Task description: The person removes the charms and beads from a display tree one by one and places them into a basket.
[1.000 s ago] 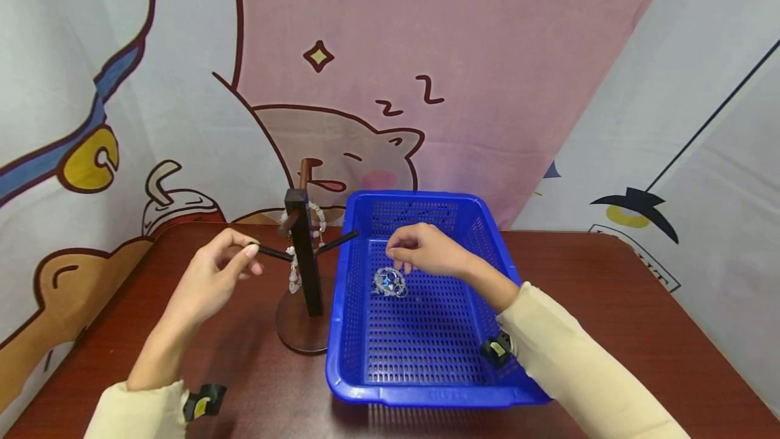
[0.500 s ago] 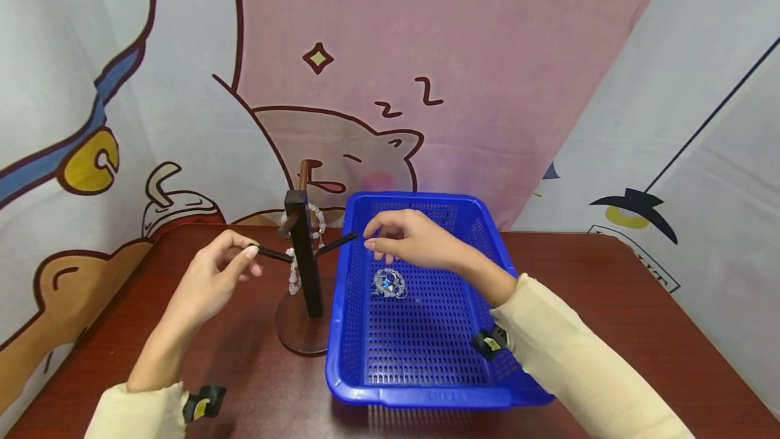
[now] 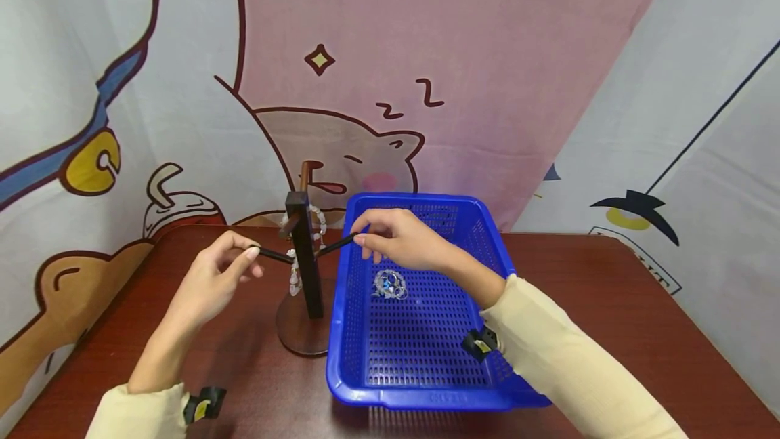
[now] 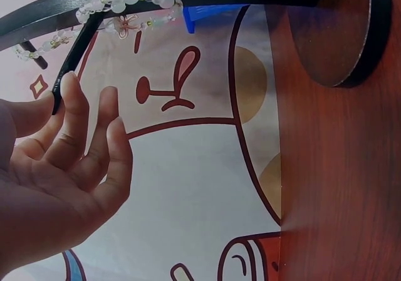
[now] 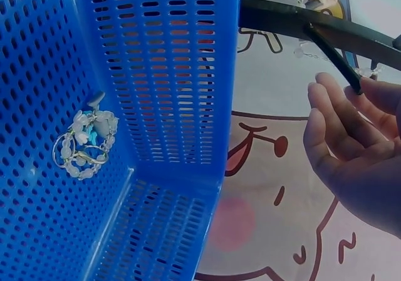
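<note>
A dark wooden jewelry stand [image 3: 309,276] with a round base and several pegs stands left of a blue basket [image 3: 439,397]. My left hand [image 3: 210,280] pinches the tip of its left peg [image 3: 272,253] between thumb and index finger. A pale beaded bracelet [image 4: 130,0] hangs from this peg, close to the post. Another beaded bracelet [image 3: 319,219] hangs farther back. At the right peg [image 3: 334,244], my right hand [image 3: 402,239] pinches the tip; no bracelet shows on that peg. Inside the basket lies a small pile of bracelets [image 5: 88,140], clear beads with some blue.
The reddish-brown table [image 3: 585,303] extends on both sides of the basket. A cartoon-printed cloth [image 3: 487,87] hangs behind its far edge. The basket's left wall stands close beside the stand's base.
My right hand has moved left and up from above the bracelet pile to the right peg's tip and now pinches it. My left hand has stayed on the left peg.
</note>
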`<state>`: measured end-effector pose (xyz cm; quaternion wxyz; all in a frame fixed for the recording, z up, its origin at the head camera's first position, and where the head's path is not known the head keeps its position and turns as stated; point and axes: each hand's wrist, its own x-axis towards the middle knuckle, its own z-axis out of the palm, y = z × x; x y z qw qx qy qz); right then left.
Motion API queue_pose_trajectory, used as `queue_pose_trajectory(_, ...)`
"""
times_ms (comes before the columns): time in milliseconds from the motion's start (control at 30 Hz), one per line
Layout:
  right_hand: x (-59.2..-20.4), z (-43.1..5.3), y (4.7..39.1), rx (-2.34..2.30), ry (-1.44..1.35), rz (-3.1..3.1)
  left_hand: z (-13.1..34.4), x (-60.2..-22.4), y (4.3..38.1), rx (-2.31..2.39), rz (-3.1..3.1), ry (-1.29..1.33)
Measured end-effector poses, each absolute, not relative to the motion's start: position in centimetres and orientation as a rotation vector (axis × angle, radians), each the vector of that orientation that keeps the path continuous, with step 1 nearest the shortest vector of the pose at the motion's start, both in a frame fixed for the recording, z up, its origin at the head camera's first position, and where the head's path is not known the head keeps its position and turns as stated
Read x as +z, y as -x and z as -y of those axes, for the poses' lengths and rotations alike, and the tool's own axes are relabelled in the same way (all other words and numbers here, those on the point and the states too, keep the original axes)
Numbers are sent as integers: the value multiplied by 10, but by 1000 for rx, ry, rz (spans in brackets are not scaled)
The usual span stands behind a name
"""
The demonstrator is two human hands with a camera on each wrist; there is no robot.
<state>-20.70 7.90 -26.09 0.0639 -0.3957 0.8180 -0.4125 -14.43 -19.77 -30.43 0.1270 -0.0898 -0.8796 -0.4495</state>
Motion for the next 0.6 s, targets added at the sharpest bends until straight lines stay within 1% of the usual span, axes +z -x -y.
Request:
queue_pose_trajectory(367, -261, -78, 206, -1249, 1209, -2493, 196, -301, 143, -1276, 2575, 226)
queue_pose_trajectory(600, -260, -78, 204, -1249, 1203, -2500, 195, -297, 141, -1177, 2582, 186)
